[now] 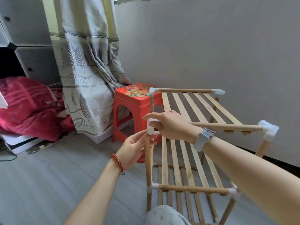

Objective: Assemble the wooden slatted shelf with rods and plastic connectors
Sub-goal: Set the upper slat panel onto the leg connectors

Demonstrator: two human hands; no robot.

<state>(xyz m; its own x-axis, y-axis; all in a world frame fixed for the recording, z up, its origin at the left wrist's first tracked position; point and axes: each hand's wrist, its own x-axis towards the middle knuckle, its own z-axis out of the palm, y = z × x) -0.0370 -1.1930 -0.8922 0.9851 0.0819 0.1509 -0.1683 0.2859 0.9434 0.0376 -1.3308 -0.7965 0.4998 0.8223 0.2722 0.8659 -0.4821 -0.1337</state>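
A partly built wooden slatted shelf (191,108) stands on the floor at the right, with wooden rods joined by white plastic connectors at the corners. My right hand (168,124) grips a white connector (150,126) on the front left post. Just below it, my left hand (134,148) pinches the upright wooden rod (148,163) at its top, where it meets that connector. Another rod (152,104) rises from the connector to a corner connector (152,90). A lower slatted tier (183,179) sits below, bounded by a front rod (193,189).
A red plastic stool (129,104) stands right behind the shelf's left side. A patterned curtain (87,70) hangs to the left of it, with a red blanket (27,108) and grey cabinets (32,46) further left. The wall (211,46) is close behind the shelf. My knee (164,215) is at the bottom.
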